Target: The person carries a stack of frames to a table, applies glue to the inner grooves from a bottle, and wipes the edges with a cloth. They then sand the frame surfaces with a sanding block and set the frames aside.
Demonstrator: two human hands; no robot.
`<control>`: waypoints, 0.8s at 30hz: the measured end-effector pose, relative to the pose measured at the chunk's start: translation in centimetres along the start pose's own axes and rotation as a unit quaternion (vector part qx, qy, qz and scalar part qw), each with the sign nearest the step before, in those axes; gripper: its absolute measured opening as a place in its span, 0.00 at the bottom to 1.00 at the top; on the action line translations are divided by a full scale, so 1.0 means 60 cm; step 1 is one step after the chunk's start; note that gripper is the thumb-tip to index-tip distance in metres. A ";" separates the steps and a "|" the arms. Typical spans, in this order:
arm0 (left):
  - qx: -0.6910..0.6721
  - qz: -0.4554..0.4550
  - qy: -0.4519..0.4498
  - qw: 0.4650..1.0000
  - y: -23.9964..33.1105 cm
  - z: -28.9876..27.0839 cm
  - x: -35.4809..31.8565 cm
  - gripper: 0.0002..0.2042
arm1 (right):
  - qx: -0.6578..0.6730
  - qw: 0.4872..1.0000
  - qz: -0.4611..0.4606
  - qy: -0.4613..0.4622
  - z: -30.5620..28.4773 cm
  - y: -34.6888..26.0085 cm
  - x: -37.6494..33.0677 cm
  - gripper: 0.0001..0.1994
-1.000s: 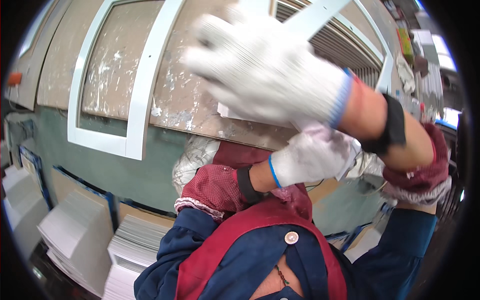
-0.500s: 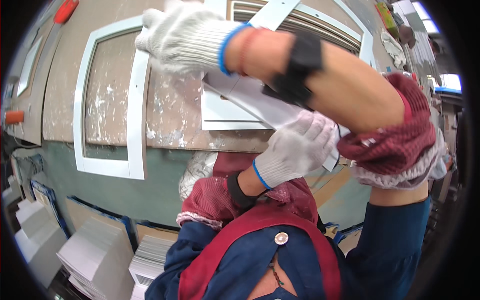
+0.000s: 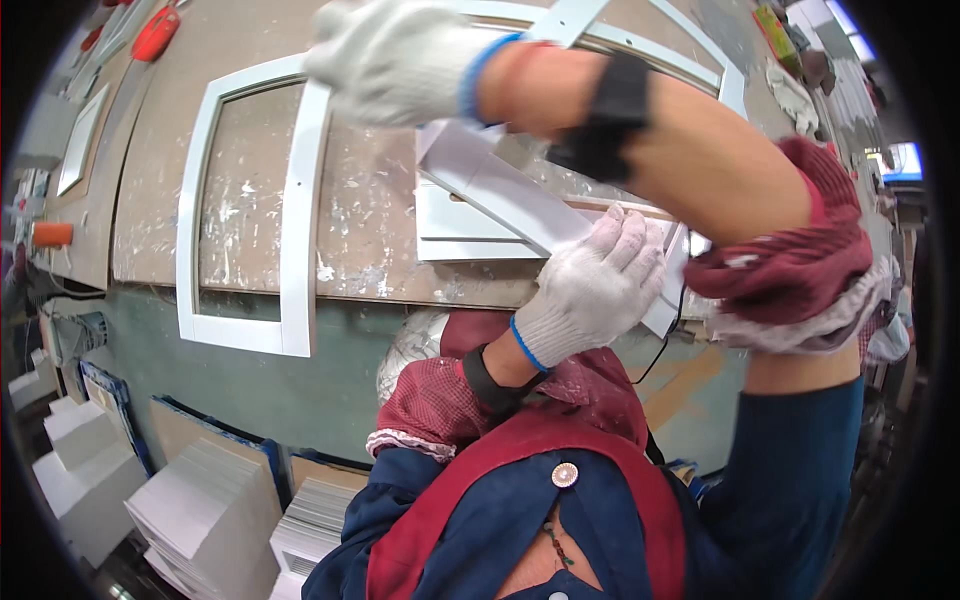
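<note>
My left hand point(image 3: 597, 287), in a white knit glove with a blue cuff, lies at the near end of a long white board point(image 3: 510, 190). Its fingers are stretched out, pointing away to the right. The board rests slantwise over other white panels point(image 3: 465, 222). My right arm crosses high over the table to the left. Its gloved right hand point(image 3: 400, 62) is smeared by motion, hiding its fingers' grip. It overlaps the upper right corner of a white rectangular frame point(image 3: 300, 220), whose near end juts past the table's front edge. Whether the hand touches it I cannot tell.
More white frame parts point(image 3: 690, 60) lie at the far right of the paint-marked table point(image 3: 370, 230). A red-orange tool point(image 3: 156, 34) and an orange cylinder point(image 3: 52, 234) are at the left. Stacks of white pieces point(image 3: 205, 510) stand below left. A black cord point(image 3: 660, 355) hangs near my left hand.
The whole view has shifted slightly, carrying the table and frame rightward in it. My left hand's fingers have spread and straightened. My right hand remains above the frame's corner, blurred.
</note>
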State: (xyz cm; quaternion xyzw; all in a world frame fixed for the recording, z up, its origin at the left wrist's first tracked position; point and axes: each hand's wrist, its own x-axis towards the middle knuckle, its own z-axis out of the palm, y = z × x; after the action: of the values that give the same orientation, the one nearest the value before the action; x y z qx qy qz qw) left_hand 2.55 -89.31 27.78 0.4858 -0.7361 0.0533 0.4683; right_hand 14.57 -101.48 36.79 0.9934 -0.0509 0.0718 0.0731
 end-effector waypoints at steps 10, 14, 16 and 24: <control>0.038 0.007 -0.016 0.999 0.016 -0.026 0.007 0.16 | 0.098 0.967 0.199 0.126 -0.150 0.124 -0.340 0.21; -0.021 0.024 -0.043 0.999 0.042 -0.092 -0.006 0.14 | 0.178 0.876 0.403 0.199 -0.139 0.153 -0.516 0.22; -0.149 -0.052 -0.025 0.987 0.049 -0.107 -0.040 0.10 | 0.294 0.758 0.531 0.239 -0.110 0.165 -0.608 0.23; -0.568 -0.564 -0.046 0.598 0.053 -0.066 -0.081 0.22 | -0.102 0.808 0.572 0.093 0.084 0.209 -0.866 0.29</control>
State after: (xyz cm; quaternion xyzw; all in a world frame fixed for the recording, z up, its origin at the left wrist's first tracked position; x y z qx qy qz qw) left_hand 3.09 -82.30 27.56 0.4423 -0.2185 -0.6721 0.5522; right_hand -37.33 -109.88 25.82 0.7598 -0.6104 0.1867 0.1238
